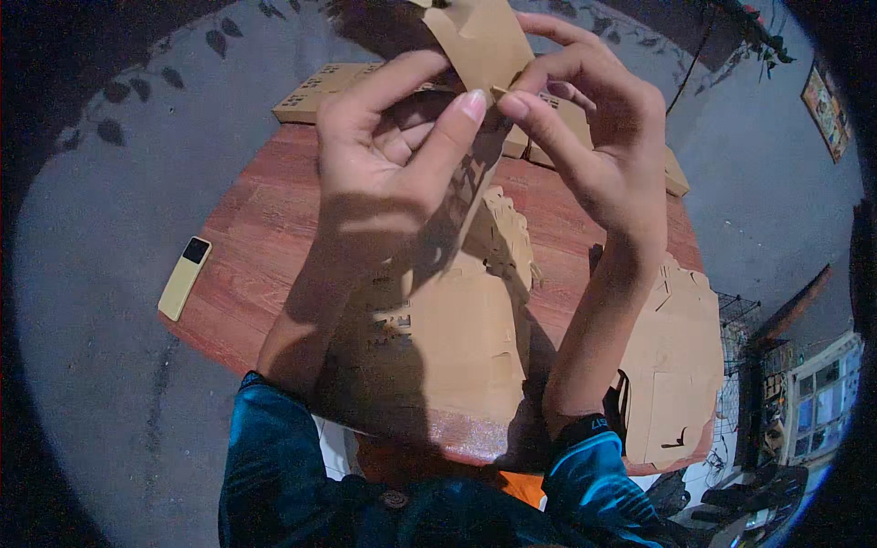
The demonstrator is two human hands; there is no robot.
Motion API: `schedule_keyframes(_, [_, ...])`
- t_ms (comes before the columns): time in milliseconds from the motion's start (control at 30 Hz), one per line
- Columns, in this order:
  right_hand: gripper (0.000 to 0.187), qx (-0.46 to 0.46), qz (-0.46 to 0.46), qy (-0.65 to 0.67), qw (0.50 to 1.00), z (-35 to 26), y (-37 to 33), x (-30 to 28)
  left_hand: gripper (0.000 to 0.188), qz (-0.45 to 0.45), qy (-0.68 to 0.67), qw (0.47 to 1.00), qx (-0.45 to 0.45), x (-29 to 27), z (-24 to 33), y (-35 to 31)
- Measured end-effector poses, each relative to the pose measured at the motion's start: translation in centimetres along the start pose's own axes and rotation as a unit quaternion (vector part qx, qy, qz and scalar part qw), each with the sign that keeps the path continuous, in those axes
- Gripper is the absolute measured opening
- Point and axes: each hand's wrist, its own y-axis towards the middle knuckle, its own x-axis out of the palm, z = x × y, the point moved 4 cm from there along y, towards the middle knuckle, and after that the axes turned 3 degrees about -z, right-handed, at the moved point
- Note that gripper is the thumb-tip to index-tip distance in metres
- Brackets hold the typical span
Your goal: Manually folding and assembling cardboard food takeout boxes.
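Note:
A piece of brown cardboard [481, 47] is raised high over the table, cut off by the picture's top edge. My left hand [388, 142] grips its lower left side, thumb pressed on the near face and the other fingers behind. At its lower right corner, my right hand [603, 137] pinches a small folded tab between thumb and forefinger. Below my forearms lies a stack of flat, die-cut cardboard sheets [461, 320], partly in shadow, with dark printing on its left part.
The reddish wood-grain table [251, 242] carries a second stack of flat cardboard [676, 365] at the right. Brown cardboard boxes [306, 102] stand along the far edge, partly behind my hands. A yellow phone [185, 279] lies at the left edge. A wire rack [735, 333] stands beyond the right side.

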Motion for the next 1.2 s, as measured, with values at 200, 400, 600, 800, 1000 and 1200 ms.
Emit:
schedule_keyframes(200, [0.016, 0.001, -0.056, 0.051, 0.997, 0.8, -0.5, -0.5, 0.022, 0.000, -0.007, 0.997, -0.075, 0.6, -0.1, -0.5])
schedule_keyframes(400, [0.019, 0.020, -0.068, 0.100, 0.993, 1.7, -0.8, -0.7, 0.022, -0.058, 0.026, 0.995, -0.081, 0.8, 0.2, -0.5])
schedule_keyframes(600, [0.039, 0.018, -0.081, 0.141, 0.987, 2.1, -0.9, -1.2, 0.029, -0.097, -0.003, 0.991, -0.088, 1.5, 0.3, -0.6])
schedule_keyframes(800, [0.047, 0.091, -0.063, 0.149, 0.983, 2.6, -1.3, -1.4, 0.041, -0.091, -0.006, 0.992, -0.090, 1.7, 0.5, -0.7])
schedule_keyframes(1000, [0.048, 0.093, -0.093, 0.171, 0.977, 3.0, -1.2, -1.2, 0.045, -0.107, 0.039, 0.990, -0.079, 1.6, 0.3, -1.0])
schedule_keyframes(1200, [0.047, 0.060, -0.118, 0.194, 0.972, 3.1, -1.4, -1.1, 0.043, -0.120, 0.040, 0.989, -0.076, 1.7, -0.8, -1.1])
